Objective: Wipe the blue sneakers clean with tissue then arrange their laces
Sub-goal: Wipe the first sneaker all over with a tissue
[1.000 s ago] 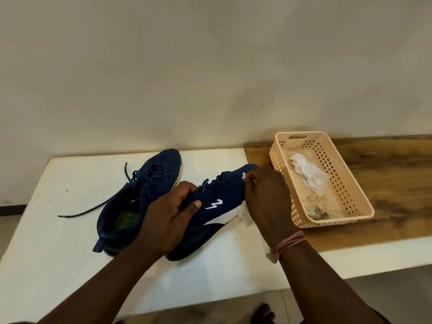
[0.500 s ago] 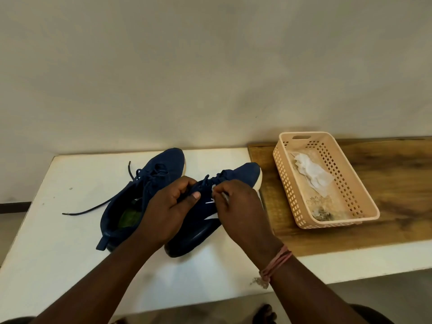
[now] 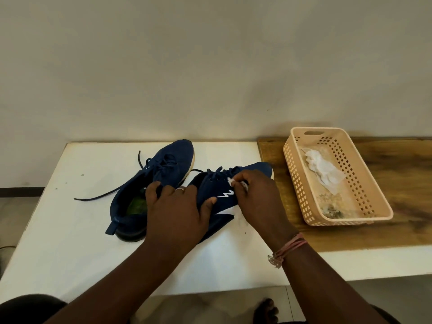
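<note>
White worktop at frame centre: left hand grips the right-hand sneaker, right hand's fingers pinching tissue against it.

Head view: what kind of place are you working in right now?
Probably a plain room at home, though I can't be sure: a white table pushed against a bare wall, a wooden board with a plastic basket on it, and a bare foot on the tiled floor.

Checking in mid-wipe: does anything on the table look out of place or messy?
Mostly tidy. The left sneaker's lace trails loose across the white table, and the basket has grimy residue at its near end beside a tissue.
</note>
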